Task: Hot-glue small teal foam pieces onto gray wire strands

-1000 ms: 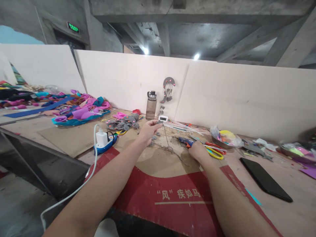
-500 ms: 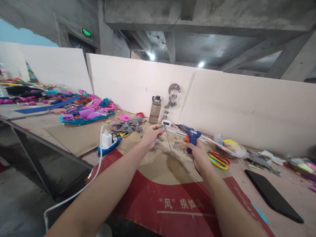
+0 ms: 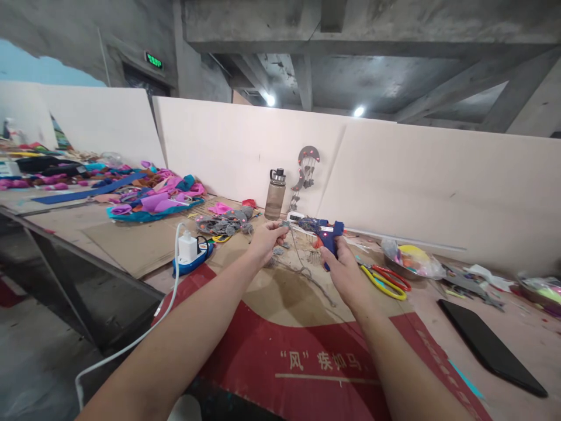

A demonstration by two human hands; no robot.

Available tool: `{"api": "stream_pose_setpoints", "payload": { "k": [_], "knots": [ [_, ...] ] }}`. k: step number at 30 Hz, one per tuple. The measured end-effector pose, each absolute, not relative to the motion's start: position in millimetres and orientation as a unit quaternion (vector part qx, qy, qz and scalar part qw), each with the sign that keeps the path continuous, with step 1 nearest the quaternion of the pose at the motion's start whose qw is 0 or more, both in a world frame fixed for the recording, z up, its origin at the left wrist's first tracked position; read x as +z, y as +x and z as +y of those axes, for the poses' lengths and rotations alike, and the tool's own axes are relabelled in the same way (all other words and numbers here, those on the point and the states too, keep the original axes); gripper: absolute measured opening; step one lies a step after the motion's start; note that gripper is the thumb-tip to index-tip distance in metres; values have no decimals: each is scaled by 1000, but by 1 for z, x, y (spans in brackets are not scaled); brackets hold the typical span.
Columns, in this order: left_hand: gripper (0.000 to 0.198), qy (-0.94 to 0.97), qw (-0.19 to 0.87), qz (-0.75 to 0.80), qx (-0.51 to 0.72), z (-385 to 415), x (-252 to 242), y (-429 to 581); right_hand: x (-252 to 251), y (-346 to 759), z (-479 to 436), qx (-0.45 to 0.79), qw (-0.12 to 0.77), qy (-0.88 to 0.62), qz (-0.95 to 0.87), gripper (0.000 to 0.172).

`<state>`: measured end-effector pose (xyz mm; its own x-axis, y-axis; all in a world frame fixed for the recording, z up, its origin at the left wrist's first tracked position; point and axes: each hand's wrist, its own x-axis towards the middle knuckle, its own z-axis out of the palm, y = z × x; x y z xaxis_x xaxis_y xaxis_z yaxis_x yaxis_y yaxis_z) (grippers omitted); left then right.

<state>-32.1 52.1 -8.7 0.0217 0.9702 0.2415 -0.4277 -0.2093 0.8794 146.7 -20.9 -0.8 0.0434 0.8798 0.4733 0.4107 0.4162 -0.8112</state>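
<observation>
My left hand (image 3: pixel 267 241) pinches a small grey piece (image 3: pixel 287 224) between thumb and fingertips. A thin grey cord (image 3: pixel 302 268) hangs from there and trails over the cardboard (image 3: pixel 267 304). In my right hand (image 3: pixel 346 272) is a blue hot glue gun (image 3: pixel 329 235), gripped by its handle and pointing left. Its nozzle end is close to the grey piece; whether they touch I cannot tell. Small grey scraps lie on the cardboard below my left hand. Beyond it sits a heap of grey felt pieces with orange dots (image 3: pixel 225 223).
A water bottle (image 3: pixel 274 196) stands by the white board (image 3: pixel 210 146), where a grey moon-shaped hanging (image 3: pixel 308 166) shows. Scissors (image 3: pixel 388 282), a metal bowl (image 3: pixel 405 268) and a black phone (image 3: pixel 491 345) lie right. A blue power strip (image 3: pixel 193 264) with a white cable and colourful fabric (image 3: pixel 162 199) are left.
My right hand has brought the glue gun leftward and levelled it, its nozzle now near the grey piece. My left hand has barely shifted. More of the cord shows on the cardboard.
</observation>
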Motion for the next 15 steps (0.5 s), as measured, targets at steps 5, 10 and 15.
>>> {"api": "stream_pose_setpoints", "payload": {
  "k": [5,10,15],
  "knots": [
    [29,452,554,296,633,51,-8,-31,2,145,-25,164,500,-528,-667,44],
    [28,451,552,302,633,47,-5,-31,1,145,-24,172,488,-535,-668,48],
    [25,465,541,302,633,43,-2,-31,-3,146,-20,163,492,-526,-674,52]
  ]
}}
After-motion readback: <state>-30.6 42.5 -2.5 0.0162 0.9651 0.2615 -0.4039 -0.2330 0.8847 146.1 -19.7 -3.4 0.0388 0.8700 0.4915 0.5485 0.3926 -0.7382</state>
